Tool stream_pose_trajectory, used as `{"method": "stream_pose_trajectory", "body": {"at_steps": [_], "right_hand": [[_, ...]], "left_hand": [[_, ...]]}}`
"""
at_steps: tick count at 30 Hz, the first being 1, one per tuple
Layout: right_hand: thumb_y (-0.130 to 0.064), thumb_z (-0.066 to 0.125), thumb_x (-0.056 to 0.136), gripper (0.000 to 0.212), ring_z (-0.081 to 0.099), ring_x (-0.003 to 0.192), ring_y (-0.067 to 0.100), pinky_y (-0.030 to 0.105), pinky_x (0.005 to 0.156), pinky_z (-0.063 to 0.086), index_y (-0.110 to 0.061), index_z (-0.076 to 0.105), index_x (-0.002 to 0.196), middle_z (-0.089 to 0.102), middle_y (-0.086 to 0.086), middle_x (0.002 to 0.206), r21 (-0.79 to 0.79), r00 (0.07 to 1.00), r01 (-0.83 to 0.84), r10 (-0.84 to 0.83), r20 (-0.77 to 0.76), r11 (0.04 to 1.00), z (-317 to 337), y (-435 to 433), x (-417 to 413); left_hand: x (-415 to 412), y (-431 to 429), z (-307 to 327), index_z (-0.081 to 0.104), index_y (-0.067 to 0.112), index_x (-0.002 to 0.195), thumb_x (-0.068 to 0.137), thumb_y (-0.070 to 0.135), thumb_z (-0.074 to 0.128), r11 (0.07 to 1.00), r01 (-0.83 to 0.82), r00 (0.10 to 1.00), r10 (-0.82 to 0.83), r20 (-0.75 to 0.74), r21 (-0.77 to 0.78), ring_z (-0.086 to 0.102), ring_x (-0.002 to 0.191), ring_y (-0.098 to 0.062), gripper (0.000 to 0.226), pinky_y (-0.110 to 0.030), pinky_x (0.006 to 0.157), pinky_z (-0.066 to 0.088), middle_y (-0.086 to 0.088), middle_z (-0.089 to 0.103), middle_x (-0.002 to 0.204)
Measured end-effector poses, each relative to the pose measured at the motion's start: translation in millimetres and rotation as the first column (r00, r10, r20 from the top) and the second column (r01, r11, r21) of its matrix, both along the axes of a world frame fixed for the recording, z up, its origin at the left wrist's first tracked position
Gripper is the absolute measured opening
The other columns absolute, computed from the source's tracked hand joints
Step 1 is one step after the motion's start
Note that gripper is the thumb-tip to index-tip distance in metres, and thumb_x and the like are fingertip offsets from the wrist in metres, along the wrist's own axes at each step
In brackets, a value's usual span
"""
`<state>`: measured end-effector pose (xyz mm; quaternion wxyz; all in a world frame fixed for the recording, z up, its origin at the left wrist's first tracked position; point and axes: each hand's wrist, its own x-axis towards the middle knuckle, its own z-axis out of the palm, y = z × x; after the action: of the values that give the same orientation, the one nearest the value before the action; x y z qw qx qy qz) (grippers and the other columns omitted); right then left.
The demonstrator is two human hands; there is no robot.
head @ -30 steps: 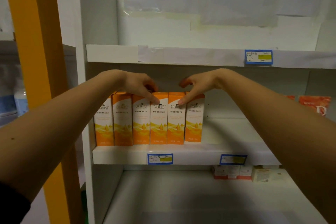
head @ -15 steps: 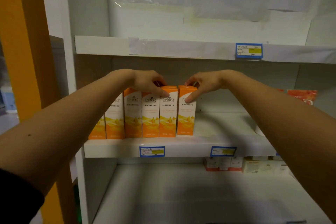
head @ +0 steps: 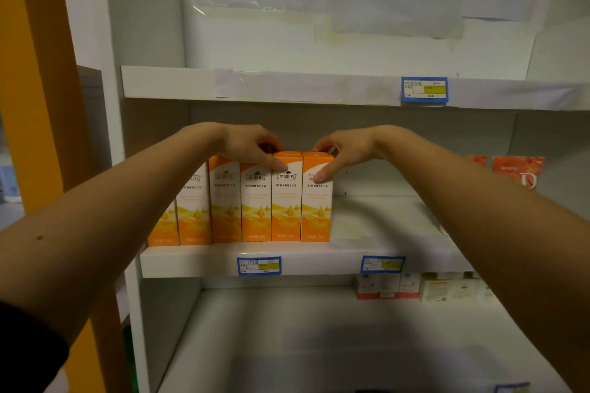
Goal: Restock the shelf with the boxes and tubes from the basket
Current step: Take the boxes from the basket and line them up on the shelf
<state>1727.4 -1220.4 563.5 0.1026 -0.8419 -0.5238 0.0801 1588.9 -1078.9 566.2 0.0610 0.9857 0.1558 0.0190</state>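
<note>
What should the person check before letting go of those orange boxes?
1. Row of orange boxes upright, fronts out: ok.
2. Rightmost orange box touching the next orange box: ok.
3. Hands free: not ok; the left hand pinches the next orange box, the right hand pinches the rightmost orange box.
4. Bare room on the middle shelf beside the row: ok.
5. Row above its price tag: ok.
6. More stock in the basket: cannot tell, not in view.
</note>
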Motion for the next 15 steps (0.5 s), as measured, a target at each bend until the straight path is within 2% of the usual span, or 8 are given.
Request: {"method": "stream_pose_trajectory", "body": {"at_steps": [4,8,12,15], "right_hand": [[-0.032,0.068,0.081,0.054,0.055,0.112,0.018,0.033,0.101,0.04,-0.013,0.051,0.128,0.059,0.004,0.125,0.048,1.0,-0.01,0.01,-0.006,0.999,-5,-2,2],[-0.034,0.069,0.08,0.058,0.053,0.12,0.022,0.039,0.107,0.04,-0.012,0.048,0.129,0.057,0.006,0.13,0.078,1.0,-0.008,0.009,-0.015,0.997,-9,-4,4],[-0.042,0.068,0.079,0.085,0.035,0.138,0.021,0.039,0.115,0.03,-0.013,0.024,0.146,0.033,0.003,0.152,0.12,1.0,0.02,-0.022,0.016,0.993,-13,-16,8],[-0.044,0.065,0.081,0.082,0.031,0.14,0.018,0.034,0.113,0.028,-0.017,0.024,0.147,0.028,0.0,0.154,0.152,0.998,0.014,-0.022,0.055,0.988,-13,-37,12]], "left_hand": [[1,-3,0,0.045,0.022,0.133,0.085,0.046,0.054,1.0,-0.003,1.0,0.003,0.002,0.0,0.057,0.114,-0.021,0.054,-0.038,0.099,0.047,-0.001,0.058,0.128],[1,-6,1,0.046,0.02,0.133,0.086,0.046,0.053,1.0,-0.016,1.0,0.016,-0.006,-0.009,0.057,0.114,-0.021,0.054,-0.038,0.1,0.046,-0.003,0.058,0.129],[3,-13,2,0.038,0.017,0.139,0.088,0.045,0.051,0.999,-0.04,0.998,0.041,0.045,-0.018,0.048,0.125,-0.023,0.06,-0.033,0.103,0.039,-0.004,0.047,0.14],[9,-22,1,0.036,0.012,0.141,0.094,0.035,0.046,1.0,-0.007,0.991,0.01,0.133,-0.024,0.047,0.126,-0.024,0.054,-0.028,0.098,0.037,-0.009,0.045,0.142]]}}
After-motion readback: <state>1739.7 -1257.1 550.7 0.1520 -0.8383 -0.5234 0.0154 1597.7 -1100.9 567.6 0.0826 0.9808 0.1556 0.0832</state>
